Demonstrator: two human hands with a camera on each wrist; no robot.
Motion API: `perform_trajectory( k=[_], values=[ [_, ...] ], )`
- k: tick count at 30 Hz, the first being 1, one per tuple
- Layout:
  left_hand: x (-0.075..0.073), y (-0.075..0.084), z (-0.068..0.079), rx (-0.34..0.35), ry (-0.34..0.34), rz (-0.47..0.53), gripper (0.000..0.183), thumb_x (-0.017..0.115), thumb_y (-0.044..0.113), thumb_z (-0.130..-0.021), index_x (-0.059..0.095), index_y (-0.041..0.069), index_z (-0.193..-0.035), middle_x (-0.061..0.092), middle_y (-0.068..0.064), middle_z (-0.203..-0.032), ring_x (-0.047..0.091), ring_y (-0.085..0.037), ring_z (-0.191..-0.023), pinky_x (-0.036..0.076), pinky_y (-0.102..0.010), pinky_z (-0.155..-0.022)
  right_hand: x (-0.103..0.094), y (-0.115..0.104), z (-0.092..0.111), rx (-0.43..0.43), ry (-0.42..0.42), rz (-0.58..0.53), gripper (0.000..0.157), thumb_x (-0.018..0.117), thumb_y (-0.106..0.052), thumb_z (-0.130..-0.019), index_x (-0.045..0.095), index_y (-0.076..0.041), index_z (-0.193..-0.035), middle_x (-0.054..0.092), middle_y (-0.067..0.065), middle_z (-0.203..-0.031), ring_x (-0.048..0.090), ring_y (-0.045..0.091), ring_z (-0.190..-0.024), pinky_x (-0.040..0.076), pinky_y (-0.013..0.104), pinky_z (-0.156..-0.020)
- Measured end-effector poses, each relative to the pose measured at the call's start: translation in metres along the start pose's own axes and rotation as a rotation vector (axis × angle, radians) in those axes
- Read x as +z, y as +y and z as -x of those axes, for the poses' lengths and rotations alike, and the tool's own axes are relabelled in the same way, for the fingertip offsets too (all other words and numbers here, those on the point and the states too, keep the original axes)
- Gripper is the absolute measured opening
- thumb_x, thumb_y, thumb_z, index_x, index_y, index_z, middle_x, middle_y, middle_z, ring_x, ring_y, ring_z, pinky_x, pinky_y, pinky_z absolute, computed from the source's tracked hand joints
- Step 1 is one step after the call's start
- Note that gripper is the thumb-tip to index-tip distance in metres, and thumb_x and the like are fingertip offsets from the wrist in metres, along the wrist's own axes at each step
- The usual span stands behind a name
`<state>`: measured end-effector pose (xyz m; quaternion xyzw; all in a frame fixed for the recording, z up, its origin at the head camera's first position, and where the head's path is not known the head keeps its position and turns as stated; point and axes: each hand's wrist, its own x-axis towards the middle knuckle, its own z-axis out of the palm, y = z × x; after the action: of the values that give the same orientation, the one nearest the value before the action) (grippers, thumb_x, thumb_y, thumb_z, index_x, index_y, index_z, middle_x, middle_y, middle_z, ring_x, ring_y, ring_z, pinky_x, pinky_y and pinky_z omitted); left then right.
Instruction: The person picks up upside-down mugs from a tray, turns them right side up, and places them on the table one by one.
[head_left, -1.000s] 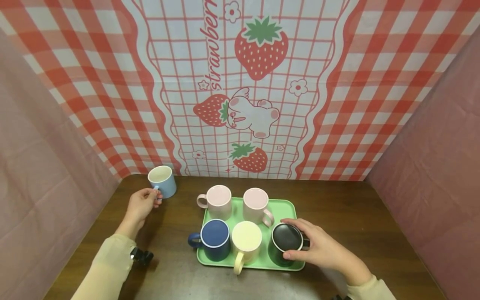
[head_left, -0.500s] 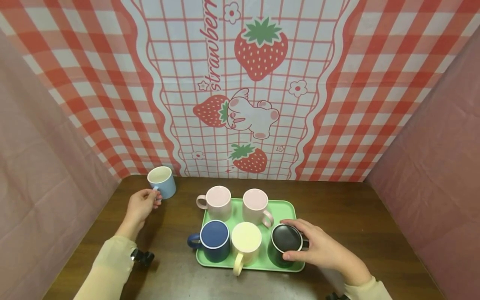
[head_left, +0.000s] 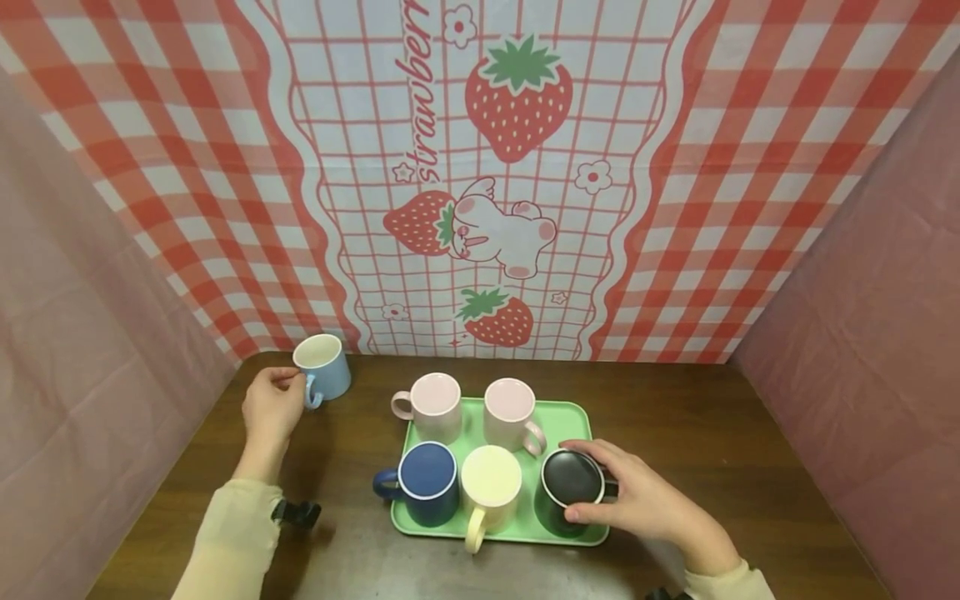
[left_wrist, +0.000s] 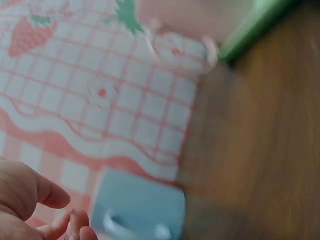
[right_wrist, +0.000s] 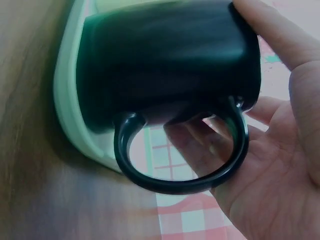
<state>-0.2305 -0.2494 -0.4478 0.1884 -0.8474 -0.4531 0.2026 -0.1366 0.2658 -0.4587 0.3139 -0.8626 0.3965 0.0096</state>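
A light blue mug (head_left: 335, 377) stands upright on the table at the back left, its handle (head_left: 311, 393) facing my left hand (head_left: 272, 408). That hand is beside the handle without gripping it. In the left wrist view the thumb is apart from the loosely bent fingers, short of the blue mug (left_wrist: 142, 200). My right hand (head_left: 647, 502) holds a black mug (head_left: 553, 510) at the right front of the green tray (head_left: 564, 417). Thumb and fingers span the mug's sides near the rim, and the mug handle (right_wrist: 175, 187) points toward the palm.
Also on the tray are two pink mugs, one at left (head_left: 437, 415) and one at right (head_left: 506, 421), a dark blue mug (head_left: 429, 492) and a yellow mug (head_left: 491, 492). A strawberry-print cloth (head_left: 495, 225) rises behind the table (head_left: 675, 417).
My left hand has let go of the blue mug's handle and shifted slightly left, uncovering the handle. The right hand and the black mug stay put.
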Motion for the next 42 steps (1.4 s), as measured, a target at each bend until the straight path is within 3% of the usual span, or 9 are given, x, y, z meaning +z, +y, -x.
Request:
perform_trajectory(
  k=[4,7,9,13,17,24,32,39,42],
  values=[
    [0.005,0.017,0.01,0.033,-0.01,0.043,0.024,0.065,0.016,-0.098,0.073,0.003,-0.117,0.075,-0.02,-0.111,0.061,-0.018,-0.088,0.045,-0.025,-0.073,0.002,0.001,-0.001,0.009,-0.009,-0.033,0.074,0.098,-0.031,-0.085,0.063,-0.008,-0.147,0.07,-0.001,-0.13,0.068,0.008,-0.107,0.059,0.03,-0.088],
    [0.011,0.025,0.016,0.088,-0.061,0.042,0.027,0.064,0.014,-0.099,0.073,0.005,-0.123,0.078,-0.016,-0.117,0.063,-0.009,-0.087,0.046,-0.019,-0.072,0.003,0.001,-0.002,0.009,-0.016,-0.029,0.073,0.097,-0.032,-0.086,0.063,-0.011,-0.147,0.07,-0.002,-0.13,0.067,0.008,-0.108,0.059,0.03,-0.088],
    [0.017,0.028,0.019,0.135,-0.095,0.029,0.028,0.063,0.013,-0.1,0.072,0.005,-0.125,0.079,-0.014,-0.12,0.068,-0.009,-0.087,0.047,-0.019,-0.072,0.003,0.001,-0.002,0.009,-0.015,-0.027,0.073,0.097,-0.033,-0.086,0.063,-0.012,-0.147,0.071,-0.002,-0.131,0.067,0.008,-0.108,0.058,0.03,-0.088],
    [0.029,0.03,0.025,0.194,-0.137,0.002,0.029,0.062,0.01,-0.099,0.073,0.004,-0.125,0.08,-0.014,-0.121,0.077,-0.024,-0.095,0.053,-0.027,-0.078,0.004,0.001,-0.003,0.016,-0.024,-0.047,0.074,0.097,-0.032,-0.086,0.063,-0.009,-0.147,0.071,-0.003,-0.131,0.068,0.009,-0.109,0.058,0.03,-0.089],
    [0.041,0.029,0.031,0.232,-0.181,0.015,0.035,0.061,0.008,-0.097,0.07,0.0,-0.13,0.078,-0.017,-0.124,0.077,-0.037,-0.104,0.057,-0.04,-0.089,0.005,0.002,-0.003,0.023,-0.037,-0.07,0.074,0.097,-0.031,-0.086,0.062,-0.009,-0.148,0.071,-0.003,-0.13,0.069,0.009,-0.11,0.058,0.03,-0.09],
    [0.058,0.023,0.037,0.337,-0.267,0.012,0.047,0.062,0.006,-0.096,0.065,-0.003,-0.142,0.076,-0.021,-0.132,0.077,-0.039,-0.11,0.058,-0.055,-0.097,0.004,0.002,-0.003,0.009,-0.024,-0.056,0.074,0.097,-0.031,-0.086,0.063,-0.009,-0.147,0.071,-0.004,-0.129,0.068,0.008,-0.108,0.058,0.03,-0.089],
    [0.077,0.013,0.034,0.401,-0.414,0.059,0.043,0.066,0.003,-0.1,0.068,-0.002,-0.143,0.076,-0.018,-0.133,0.076,-0.035,-0.114,0.062,-0.048,-0.098,0.004,0.003,-0.002,0.016,-0.014,-0.057,0.074,0.098,-0.031,-0.085,0.063,-0.011,-0.147,0.071,-0.004,-0.131,0.068,0.008,-0.11,0.057,0.03,-0.091],
    [0.082,0.009,0.034,0.418,-0.53,0.117,0.042,0.063,-0.003,-0.101,0.068,-0.005,-0.143,0.076,-0.019,-0.133,0.073,-0.036,-0.122,0.06,-0.039,-0.099,0.002,0.002,-0.001,0.008,-0.016,-0.109,0.073,0.098,-0.025,-0.084,0.062,-0.01,-0.147,0.072,0.0,-0.129,0.07,0.009,-0.11,0.059,0.029,-0.091],
    [0.085,0.007,0.034,0.424,-0.548,0.09,0.042,0.065,-0.001,-0.1,0.07,-0.004,-0.141,0.076,-0.02,-0.132,0.076,-0.033,-0.113,0.061,-0.035,-0.092,0.001,0.002,0.0,0.021,-0.018,-0.118,0.073,0.098,-0.024,-0.085,0.062,-0.01,-0.147,0.072,-0.001,-0.129,0.07,0.01,-0.11,0.059,0.029,-0.091]
  ],
)
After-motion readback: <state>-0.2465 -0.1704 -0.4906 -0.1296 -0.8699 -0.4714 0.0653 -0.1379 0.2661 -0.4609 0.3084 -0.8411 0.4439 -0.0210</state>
